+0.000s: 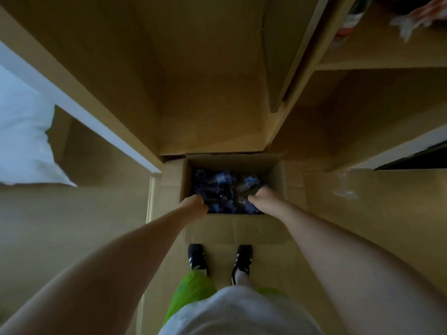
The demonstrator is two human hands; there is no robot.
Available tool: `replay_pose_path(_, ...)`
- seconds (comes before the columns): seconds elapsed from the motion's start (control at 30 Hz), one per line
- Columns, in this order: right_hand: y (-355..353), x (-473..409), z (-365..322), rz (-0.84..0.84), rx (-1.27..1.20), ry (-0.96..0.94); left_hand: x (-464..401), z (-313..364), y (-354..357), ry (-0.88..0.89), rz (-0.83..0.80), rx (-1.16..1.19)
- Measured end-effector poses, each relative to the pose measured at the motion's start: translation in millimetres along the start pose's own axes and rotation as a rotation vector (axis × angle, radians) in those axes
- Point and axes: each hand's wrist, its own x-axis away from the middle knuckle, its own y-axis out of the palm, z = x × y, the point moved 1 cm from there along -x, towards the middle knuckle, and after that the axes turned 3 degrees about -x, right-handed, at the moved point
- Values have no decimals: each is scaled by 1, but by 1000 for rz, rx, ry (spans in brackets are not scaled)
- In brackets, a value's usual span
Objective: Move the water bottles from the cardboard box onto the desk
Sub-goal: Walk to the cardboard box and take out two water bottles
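Two bare hands were reached down into an open cardboard box [232, 163] that stood on the floor, just ahead of a pair of dark shoes with white stripes [198, 258]. The left hand [194, 206] was placed at the box's near left corner, its fingers curled down among the bottles; whether a bottle was actually gripped could not be told, since the fingers were hidden and the box interior was dark. The right hand [260, 198] was lowered at the near right side, its fingers likewise bent into the pile, with the grip equally unclear. The water bottles [225, 187], clear with blue labels and caps, were lying jumbled inside the box. A wooden desk [205, 68] was seen rising directly behind the box, and shelving [377, 66] stood to the right. Green shorts [193, 291] and a white shirt [242, 313] were visible at the bottom edge.
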Motion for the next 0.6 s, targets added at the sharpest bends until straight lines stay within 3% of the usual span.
replay_pose_path(0.23,32,-53,4,-69,48,-55,-28,-25,33,-152,14,50)
replay_pose_path(0.6,67,-177,42,-97,60,-6,-147,-17,68,-75,-13,137)
